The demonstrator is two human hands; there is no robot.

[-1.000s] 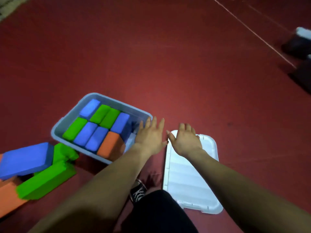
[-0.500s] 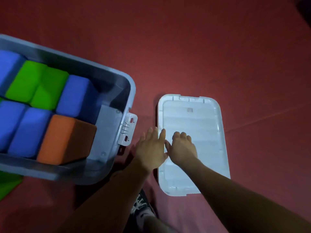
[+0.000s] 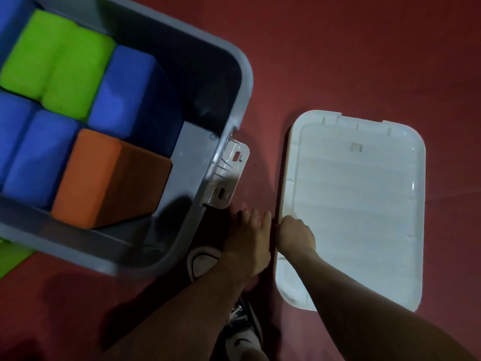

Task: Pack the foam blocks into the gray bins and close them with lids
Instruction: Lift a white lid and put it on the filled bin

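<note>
The gray bin (image 3: pixel 235 82) fills the upper left and holds green foam blocks (image 3: pixel 57 61), blue foam blocks (image 3: pixel 122 92) and an orange foam block (image 3: pixel 96 178), with bare floor space inside along its near right wall. The white lid (image 3: pixel 364 204) lies on the red floor to the bin's right. My right hand (image 3: pixel 296 235) is on the lid's left edge, fingers curled over that edge. My left hand (image 3: pixel 247 238) lies with straight fingers on the floor just left of the lid, between lid and bin.
A white latch (image 3: pixel 229 173) hangs from the bin's right end, close to my left fingertips. My shoes (image 3: pixel 201 261) stand below the bin's corner. Part of a green block (image 3: pixel 10 259) lies on the floor at the left edge.
The view has moved closer to the bin and lid. My right hand slid from the lid's surface to its left edge and curled its fingers there. My left hand stayed beside it.
</note>
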